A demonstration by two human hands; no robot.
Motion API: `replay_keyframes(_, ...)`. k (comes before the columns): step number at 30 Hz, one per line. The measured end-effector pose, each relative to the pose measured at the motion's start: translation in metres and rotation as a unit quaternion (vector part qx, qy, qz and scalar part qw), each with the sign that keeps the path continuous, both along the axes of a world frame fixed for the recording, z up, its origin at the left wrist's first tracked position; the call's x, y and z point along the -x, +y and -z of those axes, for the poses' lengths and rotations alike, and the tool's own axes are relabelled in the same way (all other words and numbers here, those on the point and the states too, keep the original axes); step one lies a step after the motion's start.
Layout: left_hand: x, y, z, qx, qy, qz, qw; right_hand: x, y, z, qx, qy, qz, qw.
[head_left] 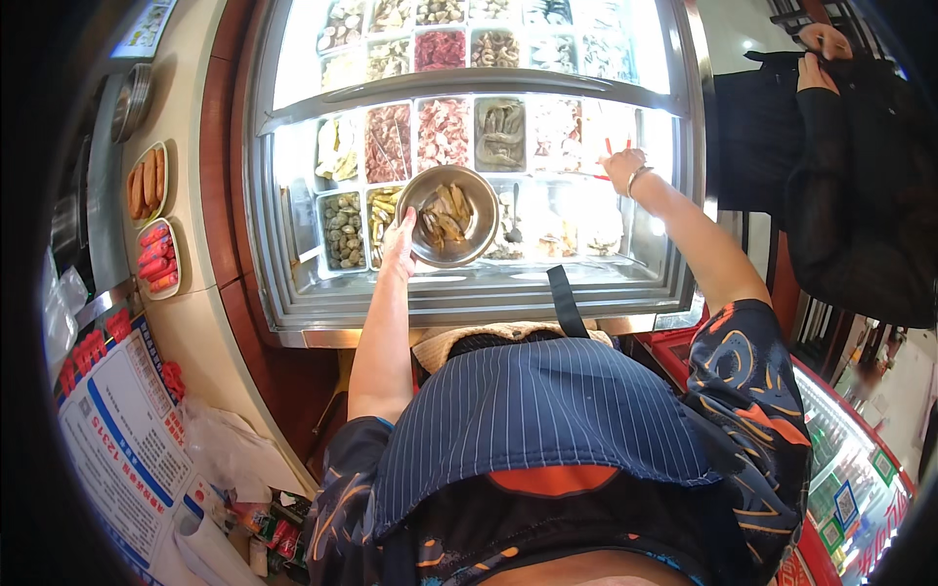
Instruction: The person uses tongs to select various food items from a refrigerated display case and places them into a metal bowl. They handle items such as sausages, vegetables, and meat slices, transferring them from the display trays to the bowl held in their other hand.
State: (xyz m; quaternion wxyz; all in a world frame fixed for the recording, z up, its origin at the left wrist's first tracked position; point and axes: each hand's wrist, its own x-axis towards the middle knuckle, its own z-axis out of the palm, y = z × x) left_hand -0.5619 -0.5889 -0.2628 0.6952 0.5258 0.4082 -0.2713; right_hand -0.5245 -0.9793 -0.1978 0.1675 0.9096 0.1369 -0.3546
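Observation:
My left hand (401,242) grips the rim of a round steel bowl (477,254), its thumb over the edge. Several brown, elongated food pieces (447,213) lie in the bowl. It is held over the front row of trays in a glass-topped display case. Farther right, my right hand (625,170), with a bracelet at the wrist, reaches over the case's right side. Its fingers are curled around a thin red tool (608,146), partly lost in glare, so its exact kind is unclear. A tray of grey shrimp-like food (501,134) lies behind the bowl.
Sliced meat (443,132) and small shellfish (343,231) fill trays in the case. A metal rail (469,86) crosses it. Sausages (147,184) and red-wrapped pieces (157,258) sit on the left counter (200,244). A person in dark clothes (855,186) stands beyond the right side.

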Motion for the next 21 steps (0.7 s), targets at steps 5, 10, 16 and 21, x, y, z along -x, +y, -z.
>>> replay_keyframes(5,-0.007,-0.007,0.014,-0.032,-0.009,0.007,0.999,0.057,-0.007,0.021,-0.165,-0.020,0.203,0.965)
replay_keyframes(10,-0.014,-0.017,0.036,-0.024,-0.034,0.007,0.999,0.121,-0.024,0.063,-0.405,-0.190,0.347,0.825)
replay_keyframes(16,-0.026,-0.037,0.019,-0.063,-0.023,0.046,0.997,0.124,-0.023,0.010,-0.364,0.012,0.530,0.766)
replay_keyframes(21,-0.029,-0.056,0.019,-0.056,-0.052,0.049,0.996,0.127,-0.020,-0.035,-0.395,0.048,0.605,0.689)
